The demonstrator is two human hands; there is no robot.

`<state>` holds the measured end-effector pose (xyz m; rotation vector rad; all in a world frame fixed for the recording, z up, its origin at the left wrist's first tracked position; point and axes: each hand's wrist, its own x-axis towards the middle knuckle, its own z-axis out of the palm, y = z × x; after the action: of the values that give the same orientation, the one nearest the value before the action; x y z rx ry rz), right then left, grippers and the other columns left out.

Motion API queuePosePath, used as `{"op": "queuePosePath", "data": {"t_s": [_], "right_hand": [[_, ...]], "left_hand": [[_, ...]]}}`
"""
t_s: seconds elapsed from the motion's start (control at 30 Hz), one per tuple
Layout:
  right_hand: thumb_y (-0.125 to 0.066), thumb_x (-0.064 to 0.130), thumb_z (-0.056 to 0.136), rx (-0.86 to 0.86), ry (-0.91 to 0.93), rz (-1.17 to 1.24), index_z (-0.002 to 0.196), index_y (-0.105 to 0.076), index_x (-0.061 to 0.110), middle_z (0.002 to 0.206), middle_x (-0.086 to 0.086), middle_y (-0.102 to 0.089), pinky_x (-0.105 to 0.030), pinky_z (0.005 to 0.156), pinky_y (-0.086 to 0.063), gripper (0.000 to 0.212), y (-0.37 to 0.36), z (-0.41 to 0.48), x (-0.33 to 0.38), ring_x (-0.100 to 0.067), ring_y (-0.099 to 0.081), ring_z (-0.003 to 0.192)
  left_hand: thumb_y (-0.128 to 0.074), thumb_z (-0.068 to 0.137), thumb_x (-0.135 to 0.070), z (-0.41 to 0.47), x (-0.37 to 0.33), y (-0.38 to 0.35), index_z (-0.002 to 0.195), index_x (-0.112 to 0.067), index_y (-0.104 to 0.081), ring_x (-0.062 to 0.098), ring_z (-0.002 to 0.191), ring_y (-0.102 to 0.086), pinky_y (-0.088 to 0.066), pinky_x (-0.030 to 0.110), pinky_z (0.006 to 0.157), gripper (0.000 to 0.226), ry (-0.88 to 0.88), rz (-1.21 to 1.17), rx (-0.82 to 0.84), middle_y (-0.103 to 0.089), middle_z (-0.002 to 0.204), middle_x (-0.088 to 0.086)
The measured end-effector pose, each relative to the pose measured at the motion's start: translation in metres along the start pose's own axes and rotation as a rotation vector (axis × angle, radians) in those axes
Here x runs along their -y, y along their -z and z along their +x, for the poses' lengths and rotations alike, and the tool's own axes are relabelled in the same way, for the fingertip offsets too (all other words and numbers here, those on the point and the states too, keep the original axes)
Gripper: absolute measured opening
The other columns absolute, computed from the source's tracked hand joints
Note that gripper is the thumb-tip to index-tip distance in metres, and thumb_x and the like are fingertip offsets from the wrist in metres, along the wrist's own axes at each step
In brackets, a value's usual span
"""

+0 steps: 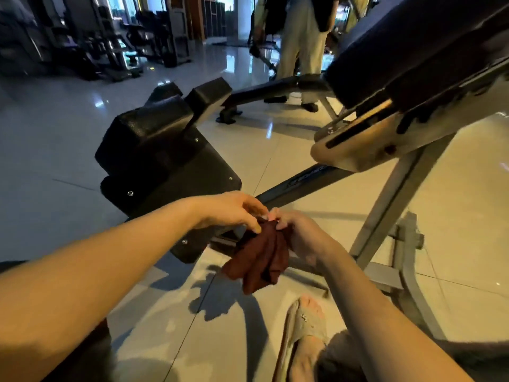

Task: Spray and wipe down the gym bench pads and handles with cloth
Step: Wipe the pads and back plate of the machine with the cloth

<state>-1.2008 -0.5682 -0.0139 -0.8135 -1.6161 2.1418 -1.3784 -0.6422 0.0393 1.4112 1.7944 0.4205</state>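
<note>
Pinching the dark red cloth [261, 255] at its top, left hand [231, 210] and right hand [297, 232] both grip it.

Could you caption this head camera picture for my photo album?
Both bare hands, left hand and right hand, pinch a dark red folded cloth beside the black padded gym bench.

The cloth [261, 255] was dark brownish red and plain. The bench pads [154, 144] were black, on a grey metal frame [385, 216]. The floor tiles [55, 139] were pale and glossy; the slipper [300, 323] was beige
</note>
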Motion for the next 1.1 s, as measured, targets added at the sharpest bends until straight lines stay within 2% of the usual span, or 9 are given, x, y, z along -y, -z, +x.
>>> {"op": "queuePosePath", "data": {"t_s": [0.13,0.2,0.27,0.37,0.43,0.63,0.77,0.9,1.1], "right_hand": [[-0.041,-0.002,0.074,-0.155,0.036,0.052,0.087,-0.055,0.003,0.078,-0.012,-0.054,-0.024,0.059,-0.048,0.02,0.041,-0.049,0.025,-0.02,-0.055,0.071],[-0.04,-0.007,0.079,-0.264,0.014,-0.013,0.085,-0.06,0.001,0.074,-0.011,-0.057,-0.022,0.056,-0.049,0.022,0.061,-0.075,0.03,-0.022,-0.057,0.07],[-0.05,0.0,0.087,-0.313,-0.02,-0.08,0.09,-0.069,0.002,0.085,-0.012,-0.068,-0.028,0.068,-0.055,0.02,0.077,-0.102,0.038,-0.024,-0.066,0.08],[-0.07,0.017,0.092,-0.343,-0.032,-0.151,0.112,-0.072,-0.001,0.112,-0.017,-0.071,-0.042,0.099,-0.054,0.027,0.097,-0.147,0.046,-0.03,-0.068,0.107],[-0.079,0.015,0.084,-0.404,-0.076,-0.244,0.118,-0.066,-0.004,0.117,-0.024,-0.069,-0.05,0.107,-0.049,0.041,0.11,-0.179,0.054,-0.037,-0.067,0.113],[-0.081,0.022,0.083,-0.768,-0.281,-0.552,0.096,-0.07,0.011,0.098,-0.01,-0.074,-0.039,0.091,-0.057,0.02,0.149,-0.298,0.101,-0.026,-0.069,0.104],[-0.08,0.024,0.084,-0.934,-0.391,-0.671,0.104,-0.07,0.006,0.101,-0.011,-0.074,-0.046,0.097,-0.057,0.029,0.154,-0.366,0.115,-0.027,-0.07,0.103],[-0.078,0.025,0.087,-1.057,-0.394,-0.61,0.09,-0.067,0.012,0.09,-0.005,-0.071,-0.042,0.092,-0.055,0.017,0.16,-0.437,0.104,-0.025,-0.068,0.101],[-0.088,0.039,0.075,-1.246,-0.344,-0.432,0.089,-0.067,0.013,0.093,-0.009,-0.071,-0.046,0.094,-0.052,0.036,0.191,-0.513,0.071,-0.029,-0.067,0.103]], "left_hand": [[-0.08,0.087,-0.023,0.006,-0.056,-0.028,0.112,-0.022,-0.078,0.012,0.109,-0.064,-0.049,0.021,0.089,0.025,-0.075,-0.04,-0.031,-0.072,0.11,-0.004],[-0.082,0.085,-0.026,0.014,-0.07,-0.045,0.09,-0.02,-0.081,0.015,0.093,-0.07,-0.056,0.025,0.079,0.008,-0.12,-0.069,-0.043,-0.076,0.089,-0.003],[-0.083,0.083,-0.026,0.023,-0.087,-0.056,0.079,-0.021,-0.08,0.014,0.084,-0.069,-0.052,0.024,0.072,0.008,-0.164,-0.092,-0.034,-0.075,0.079,-0.005],[-0.084,0.08,-0.03,0.036,-0.124,-0.075,0.091,-0.018,-0.079,0.016,0.091,-0.067,-0.049,0.026,0.07,0.017,-0.212,-0.146,0.021,-0.075,0.092,0.0],[-0.082,0.08,-0.032,0.04,-0.162,-0.094,0.094,-0.015,-0.076,0.017,0.094,-0.065,-0.048,0.029,0.071,0.023,-0.273,-0.153,0.085,-0.072,0.095,0.002],[-0.078,0.087,-0.029,0.036,-0.263,-0.155,0.084,-0.016,-0.077,0.019,0.096,-0.063,-0.046,0.03,0.071,0.013,-0.502,-0.037,0.284,-0.072,0.093,0.004],[-0.081,0.084,-0.032,0.023,-0.309,-0.197,0.091,-0.013,-0.077,0.022,0.093,-0.066,-0.05,0.035,0.077,0.02,-0.614,-0.068,0.372,-0.074,0.093,0.008],[-0.081,0.084,-0.028,0.003,-0.356,-0.243,0.093,-0.007,-0.074,0.025,0.092,-0.065,-0.048,0.035,0.076,0.024,-0.716,-0.095,0.482,-0.073,0.092,0.015],[-0.078,0.088,-0.018,-0.008,-0.412,-0.312,0.092,-0.007,-0.07,0.015,0.075,-0.064,-0.045,0.026,0.061,0.014,-0.74,-0.152,0.547,-0.069,0.078,0.003]]}}
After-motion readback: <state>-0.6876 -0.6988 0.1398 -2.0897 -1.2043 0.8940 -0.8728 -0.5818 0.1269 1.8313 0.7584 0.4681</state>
